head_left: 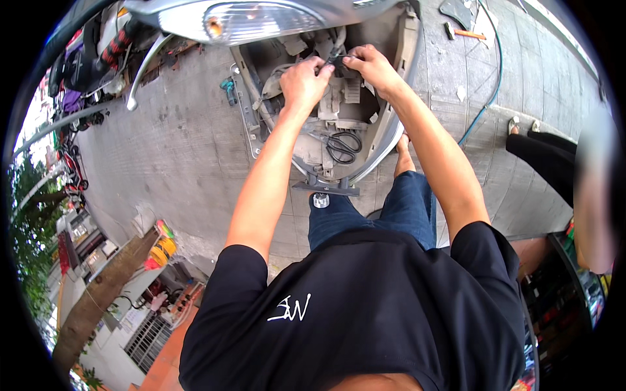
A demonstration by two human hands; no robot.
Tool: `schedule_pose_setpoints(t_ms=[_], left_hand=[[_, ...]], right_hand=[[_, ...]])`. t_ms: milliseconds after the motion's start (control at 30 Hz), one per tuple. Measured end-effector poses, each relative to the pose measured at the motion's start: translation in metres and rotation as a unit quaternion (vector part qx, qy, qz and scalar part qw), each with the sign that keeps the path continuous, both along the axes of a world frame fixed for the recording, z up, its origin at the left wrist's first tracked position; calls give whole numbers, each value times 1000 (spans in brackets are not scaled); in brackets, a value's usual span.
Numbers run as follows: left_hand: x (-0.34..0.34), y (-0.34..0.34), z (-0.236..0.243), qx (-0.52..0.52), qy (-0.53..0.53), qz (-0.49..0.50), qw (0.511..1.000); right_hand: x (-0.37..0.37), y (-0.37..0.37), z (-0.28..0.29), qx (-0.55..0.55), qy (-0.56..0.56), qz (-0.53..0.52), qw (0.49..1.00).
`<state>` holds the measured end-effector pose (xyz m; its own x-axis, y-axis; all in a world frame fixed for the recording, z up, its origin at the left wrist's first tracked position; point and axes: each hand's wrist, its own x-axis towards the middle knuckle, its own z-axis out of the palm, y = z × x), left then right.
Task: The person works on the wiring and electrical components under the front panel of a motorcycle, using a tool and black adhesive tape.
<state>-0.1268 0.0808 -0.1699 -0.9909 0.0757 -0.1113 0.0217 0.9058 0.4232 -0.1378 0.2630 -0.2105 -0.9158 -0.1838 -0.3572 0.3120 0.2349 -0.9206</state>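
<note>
I stand over the opened front of a motor scooter [407, 49], its inner parts and wiring exposed below a clear light lens [261, 23]. My left hand [304, 86] and my right hand [374, 68] meet over the cavity, fingers pinched on the dark wiring [336, 60] between them. Fingertips cover part of it, so its exact end or connector cannot be made out. Nearer to me, scissors with black handles [343, 148] lie among the dusty inner parts.
Left of the cavity lies a teal tool [228, 90]; a brake lever [145, 73] juts out above. An orange-handled hammer [466, 32] and a blue-green hose [499, 78] lie on the paving at right. Another person [548, 156] stands at far right. Parked two-wheelers [78, 72] line the left.
</note>
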Motion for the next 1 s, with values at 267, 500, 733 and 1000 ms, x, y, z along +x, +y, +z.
schedule_pose_setpoints(t_ms=[267, 500, 733, 1000], left_hand=[[-4, 2, 0, 31, -6, 15, 999], [-8, 1, 6, 36, -88, 19, 995], [1, 6, 0, 23, 9, 22, 999], [9, 3, -13, -8, 123, -77, 989]], right_hand=[[7, 8, -36, 46, 143, 37, 988], [31, 3, -40, -166, -35, -115, 979], [32, -5, 9, -208, 63, -197, 956], [3, -76, 52, 285, 341, -71, 893]])
